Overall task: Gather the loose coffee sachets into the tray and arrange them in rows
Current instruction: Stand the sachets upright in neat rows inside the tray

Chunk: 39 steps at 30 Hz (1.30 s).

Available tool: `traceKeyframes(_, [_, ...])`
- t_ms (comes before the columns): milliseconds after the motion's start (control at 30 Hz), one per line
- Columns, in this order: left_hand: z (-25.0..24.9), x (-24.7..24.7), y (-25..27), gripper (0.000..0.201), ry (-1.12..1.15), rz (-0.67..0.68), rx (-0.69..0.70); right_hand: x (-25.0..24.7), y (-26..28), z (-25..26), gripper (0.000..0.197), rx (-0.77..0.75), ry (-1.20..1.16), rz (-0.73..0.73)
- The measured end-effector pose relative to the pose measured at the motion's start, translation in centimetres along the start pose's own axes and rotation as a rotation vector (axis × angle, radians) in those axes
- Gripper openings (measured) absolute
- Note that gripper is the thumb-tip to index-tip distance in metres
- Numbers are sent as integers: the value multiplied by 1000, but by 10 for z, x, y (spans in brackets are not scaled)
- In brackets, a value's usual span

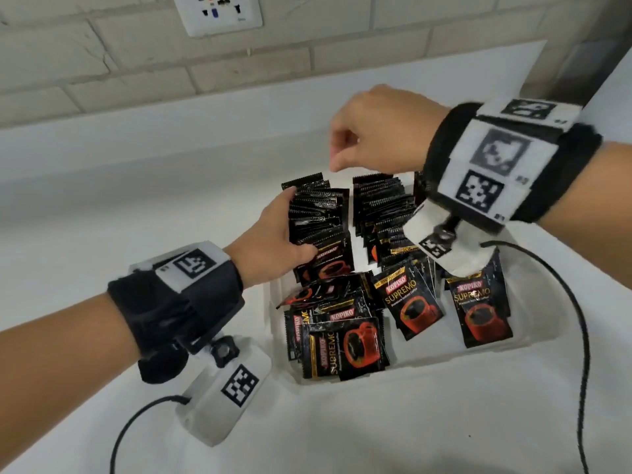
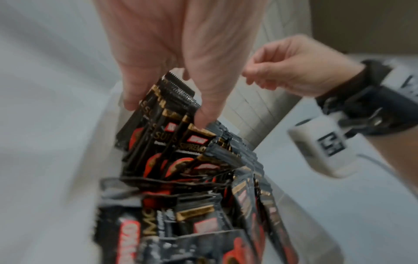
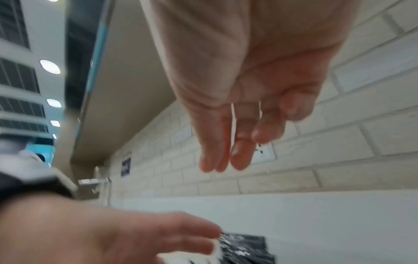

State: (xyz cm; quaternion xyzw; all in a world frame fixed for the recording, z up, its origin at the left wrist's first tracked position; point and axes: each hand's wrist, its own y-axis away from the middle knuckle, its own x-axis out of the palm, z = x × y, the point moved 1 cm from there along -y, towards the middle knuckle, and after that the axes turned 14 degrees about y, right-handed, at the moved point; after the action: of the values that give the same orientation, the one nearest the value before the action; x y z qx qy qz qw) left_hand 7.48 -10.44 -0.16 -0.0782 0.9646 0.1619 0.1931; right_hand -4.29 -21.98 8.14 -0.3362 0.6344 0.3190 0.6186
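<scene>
Squaring up the upright row of sachets (image 1: 316,213) at the tray's (image 1: 533,340) back left corner, left hand (image 1: 273,248) clamping that stack between thumb and fingers (image 2: 133,96). Right hand (image 1: 372,131) hovering above the tray's back, fingers loosely curled, holding nothing. Probably needing next to be grabbing the jumbled sachets (image 1: 342,336) lying flat at the tray's front and standing them up.

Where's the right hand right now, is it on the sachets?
No: in the head view the right hand hovers empty above the far end of the tray, over the upright rows of sachets, touching none.
</scene>
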Motion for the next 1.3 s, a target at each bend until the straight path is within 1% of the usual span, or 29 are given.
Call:
traceKeyframes(33, [-1,0,1,88,-99,3,33,-7,10,1,7,-36,-23,-6])
traceKeyframes(100, [-4,0,4,91,-227,14,99,-15,35,7,7,-107,-70,61])
traceKeyframes(200, [-9,2,9,106,-290,75,120,-6,70,14,11,-208,-131,285])
traceKeyframes(267, [-13,6,12,119,-436,122,97,8,85,18,16,-279,-117,439])
traceKeyframes(333, [-14,10,13,124,-630,147,111,21,93,21,20,-315,-94,529])
traceKeyframes(367, [-15,12,11,123,-697,148,124,26,95,22,21,-324,-82,543])
traceKeyframes(433, [-16,12,6,116,-741,132,158,34,97,25,25,-345,-54,548])
traceKeyframes(567, [-23,0,-8,96,-660,59,219,42,95,37,35,-393,-7,537])
traceKeyframes(633, [-25,-4,-12,91,-632,74,208,47,92,46,47,-402,1,506])
traceKeyframes(700, [-24,-6,-15,88,-645,113,207,54,87,55,56,-404,21,502])
traceKeyframes(800, [-21,-7,-17,86,-639,139,225,67,80,66,68,-423,131,536])
traceKeyframes(967, [-20,-7,-21,87,-692,154,244,80,67,82,100,-454,332,633])
traceKeyframes(1033, [-19,-7,-22,86,-711,155,251,82,63,87,111,-439,393,657])
traceKeyframes(1067, [-19,-7,-23,86,-710,156,250,83,62,90,112,-425,421,660])
traceKeyframes(1100, [-19,-7,-23,86,-705,157,250,84,62,91,108,-406,434,643])
traceKeyframes(1167, [-19,-8,-24,85,-699,156,254,88,64,94,84,-369,407,581])
traceKeyframes(1200, [-18,-8,-25,85,-701,155,257,89,64,94,78,-368,405,547])
traceKeyframes(1233, [-18,-8,-25,85,-703,155,259,89,62,94,80,-371,406,533])
traceKeyframes(1300, [-18,-8,-25,85,-705,156,258,88,57,92,94,-392,404,555])
